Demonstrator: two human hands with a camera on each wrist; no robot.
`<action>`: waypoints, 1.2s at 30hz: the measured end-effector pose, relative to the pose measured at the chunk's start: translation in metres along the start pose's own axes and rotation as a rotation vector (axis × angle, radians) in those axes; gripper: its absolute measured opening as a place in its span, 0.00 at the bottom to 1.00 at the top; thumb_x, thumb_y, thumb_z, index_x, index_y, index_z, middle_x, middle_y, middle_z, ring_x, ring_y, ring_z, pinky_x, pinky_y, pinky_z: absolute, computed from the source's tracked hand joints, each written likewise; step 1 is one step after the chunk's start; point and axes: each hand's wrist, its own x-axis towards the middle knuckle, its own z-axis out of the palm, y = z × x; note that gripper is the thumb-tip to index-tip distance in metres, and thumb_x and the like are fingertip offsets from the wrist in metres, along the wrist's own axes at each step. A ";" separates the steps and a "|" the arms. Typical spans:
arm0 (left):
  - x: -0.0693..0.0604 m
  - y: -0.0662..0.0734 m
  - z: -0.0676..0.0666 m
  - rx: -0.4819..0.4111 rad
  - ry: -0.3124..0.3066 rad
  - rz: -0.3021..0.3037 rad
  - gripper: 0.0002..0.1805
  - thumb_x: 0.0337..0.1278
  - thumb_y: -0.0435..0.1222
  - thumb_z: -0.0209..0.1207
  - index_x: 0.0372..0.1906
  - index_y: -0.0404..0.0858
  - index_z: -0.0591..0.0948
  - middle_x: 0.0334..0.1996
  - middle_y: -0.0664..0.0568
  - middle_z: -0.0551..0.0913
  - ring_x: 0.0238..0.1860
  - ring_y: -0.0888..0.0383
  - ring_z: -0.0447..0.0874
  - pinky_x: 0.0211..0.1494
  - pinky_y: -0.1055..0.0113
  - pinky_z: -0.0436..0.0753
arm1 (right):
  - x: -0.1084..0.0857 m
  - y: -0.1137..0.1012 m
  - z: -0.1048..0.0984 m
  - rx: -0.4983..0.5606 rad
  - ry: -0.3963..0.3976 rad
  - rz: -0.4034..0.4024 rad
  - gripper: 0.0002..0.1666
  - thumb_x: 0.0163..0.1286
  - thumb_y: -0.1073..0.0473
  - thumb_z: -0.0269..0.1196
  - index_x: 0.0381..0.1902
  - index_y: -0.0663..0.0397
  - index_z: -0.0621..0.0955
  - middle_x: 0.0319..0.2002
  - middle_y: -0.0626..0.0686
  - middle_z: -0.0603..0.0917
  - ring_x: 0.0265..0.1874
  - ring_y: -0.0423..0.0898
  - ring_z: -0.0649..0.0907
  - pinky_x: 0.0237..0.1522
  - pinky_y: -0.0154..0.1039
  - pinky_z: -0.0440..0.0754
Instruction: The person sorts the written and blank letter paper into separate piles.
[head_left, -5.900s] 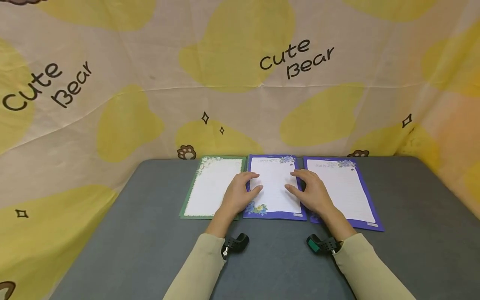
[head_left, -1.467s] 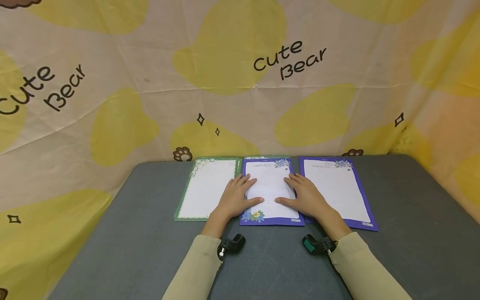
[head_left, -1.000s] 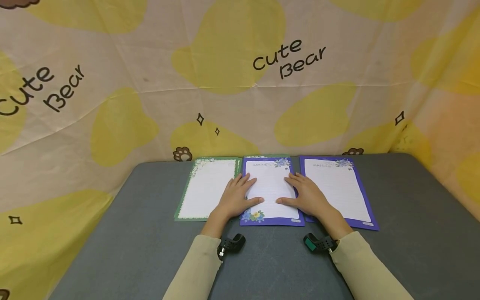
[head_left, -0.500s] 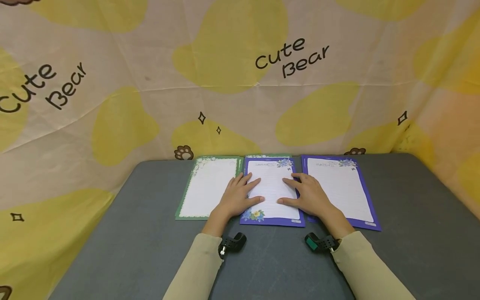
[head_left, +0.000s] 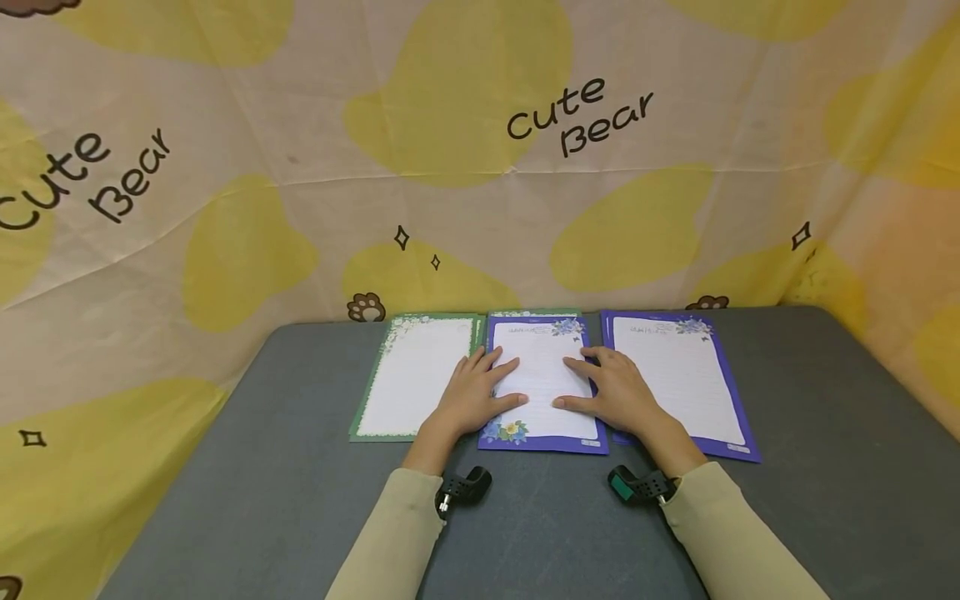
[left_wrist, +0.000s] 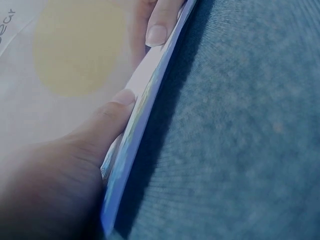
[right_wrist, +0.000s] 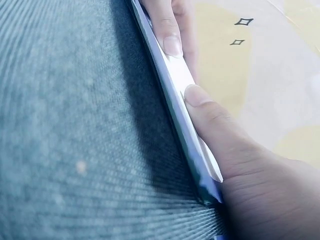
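Note:
A purple-bordered sheet of floral letter paper [head_left: 542,375] lies in the middle of the row. My left hand [head_left: 468,396] rests on its left side, fingers spread and thumb pointing inward. On its right side rests my right hand [head_left: 618,392], also spread, the thumbs facing each other with a gap between them. A green edge of another sheet [head_left: 536,313] peeks out behind its top. Both wrist views show the thumb touching the paper near its front edge, the left thumb [left_wrist: 107,117] and the right thumb [right_wrist: 212,112]. The paper under the palms is hidden.
Green-bordered letter paper [head_left: 416,379] lies close on the left. Another purple-bordered sheet [head_left: 675,379], slightly turned, lies on the right over a further purple edge. They are near the far edge of the grey table [head_left: 540,533], before a patterned cloth [head_left: 465,108].
Since the earliest frame, my hands have gone from curved fingers around the middle sheet to lying spread on it. A green edge now shows behind that sheet. The right fingers have lately shifted slightly.

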 end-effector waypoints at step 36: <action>0.000 -0.004 0.004 -0.123 0.234 0.045 0.26 0.59 0.54 0.68 0.60 0.49 0.85 0.70 0.47 0.76 0.74 0.44 0.69 0.79 0.43 0.61 | 0.003 -0.002 -0.002 0.155 0.014 0.110 0.49 0.65 0.34 0.67 0.75 0.55 0.69 0.75 0.68 0.65 0.72 0.71 0.67 0.70 0.71 0.64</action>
